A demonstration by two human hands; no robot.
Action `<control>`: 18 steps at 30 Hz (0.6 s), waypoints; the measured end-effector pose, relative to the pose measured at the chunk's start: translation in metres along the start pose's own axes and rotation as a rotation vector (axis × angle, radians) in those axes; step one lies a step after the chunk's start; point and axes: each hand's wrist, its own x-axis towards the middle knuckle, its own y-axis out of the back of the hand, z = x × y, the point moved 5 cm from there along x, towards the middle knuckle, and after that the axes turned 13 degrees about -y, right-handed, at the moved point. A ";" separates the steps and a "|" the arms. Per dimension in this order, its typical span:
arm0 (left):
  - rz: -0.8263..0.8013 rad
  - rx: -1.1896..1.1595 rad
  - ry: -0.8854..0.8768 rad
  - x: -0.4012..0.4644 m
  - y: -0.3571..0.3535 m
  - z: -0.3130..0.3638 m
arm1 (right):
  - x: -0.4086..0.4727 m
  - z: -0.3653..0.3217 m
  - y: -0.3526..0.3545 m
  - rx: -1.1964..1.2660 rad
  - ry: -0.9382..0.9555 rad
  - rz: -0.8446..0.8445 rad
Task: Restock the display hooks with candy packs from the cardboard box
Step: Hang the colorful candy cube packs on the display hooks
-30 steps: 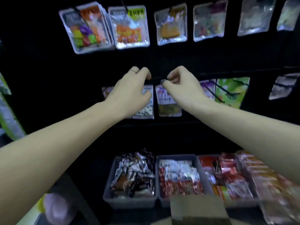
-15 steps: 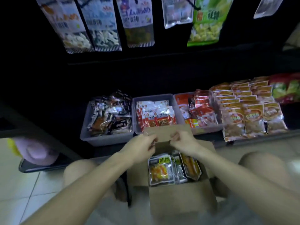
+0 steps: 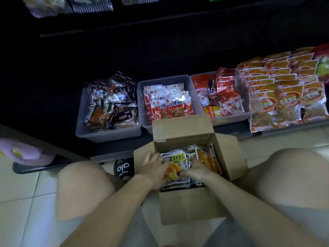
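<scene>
An open cardboard box (image 3: 187, 205) stands on the floor between my knees. Inside it lie several clear candy packs; the top candy pack (image 3: 178, 158) has a yellow label and orange sweets. My left hand (image 3: 155, 169) grips that pack's left edge, fingers curled over it. My right hand (image 3: 197, 170) holds its right side, thumb pressed on its front. Only the lower ends of the hanging packs (image 3: 89, 5) show along the top edge; the display hooks are out of sight.
Three grey bins (image 3: 108, 135) of wrapped snacks sit on the low shelf just behind the box's raised flap (image 3: 181, 129). Orange packs (image 3: 284, 93) are stacked to the right. A black slipper (image 3: 123, 169) and a purple object (image 3: 23, 152) lie on the left.
My hands came down from the hanging packs to the box, then reached inside onto the top candy pack. The view tilted down, so the hooks left the frame.
</scene>
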 end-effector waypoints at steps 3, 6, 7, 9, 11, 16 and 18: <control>-0.001 -0.008 -0.003 0.003 -0.001 -0.002 | 0.006 0.000 -0.003 0.014 -0.027 0.051; -0.007 -0.003 0.011 0.004 0.001 -0.003 | 0.009 -0.003 -0.003 0.015 -0.043 0.059; -0.012 0.005 0.014 0.005 0.001 -0.004 | 0.009 -0.004 -0.005 -0.004 -0.030 0.072; -0.022 0.006 0.019 0.005 0.002 -0.003 | 0.013 -0.002 -0.011 -0.024 -0.033 0.072; -0.019 -0.002 0.021 0.005 0.001 -0.003 | 0.015 -0.002 -0.017 -0.014 -0.018 0.055; -0.008 -0.042 0.005 0.007 -0.001 -0.003 | 0.020 0.000 -0.020 0.064 -0.050 -0.016; 0.014 -0.061 0.006 0.007 0.000 -0.003 | 0.020 -0.005 -0.025 0.079 -0.031 -0.052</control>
